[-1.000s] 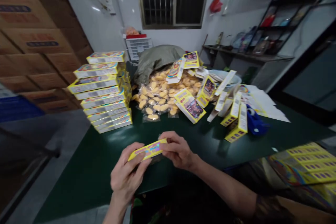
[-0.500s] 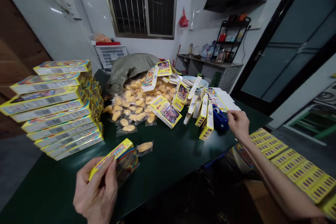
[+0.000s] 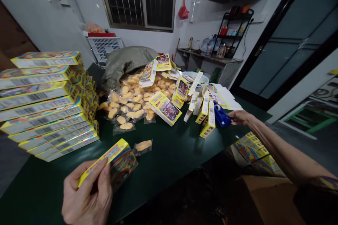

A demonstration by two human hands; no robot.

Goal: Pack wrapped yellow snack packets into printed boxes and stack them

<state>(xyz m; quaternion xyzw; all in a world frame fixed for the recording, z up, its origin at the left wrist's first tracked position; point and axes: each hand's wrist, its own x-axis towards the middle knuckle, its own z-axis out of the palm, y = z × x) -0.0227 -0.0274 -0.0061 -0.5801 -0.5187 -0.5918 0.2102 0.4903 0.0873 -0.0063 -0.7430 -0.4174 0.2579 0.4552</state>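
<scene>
My left hand (image 3: 88,191) grips a yellow printed cardboard box (image 3: 116,163), tilted, above the near left of the dark green table (image 3: 169,161). Just beyond the box lies a wrapped yellow piece (image 3: 143,145) in clear film. Out to the right, the fingers of my right hand (image 3: 241,117) are pinched together at the near end of a blue tape dispenser (image 3: 222,116). Whatever sits between those fingertips is too small to make out. Beside the dispenser, narrow yellow boxes (image 3: 208,123) stand on edge.
A tall stack of yellow boxes (image 3: 50,107) rises at the left. Wrapped yellow pieces (image 3: 132,103) spill from a grey-green sack (image 3: 129,61) at the back. Flat printed card (image 3: 224,96) lies behind the dispenser. More boxes (image 3: 253,147) sit low right, near a brown carton (image 3: 269,197).
My right hand has shifted onto the near end of the tape dispenser, its fingers now reaching forward. The view has turned slightly; my left hand still has the box.
</scene>
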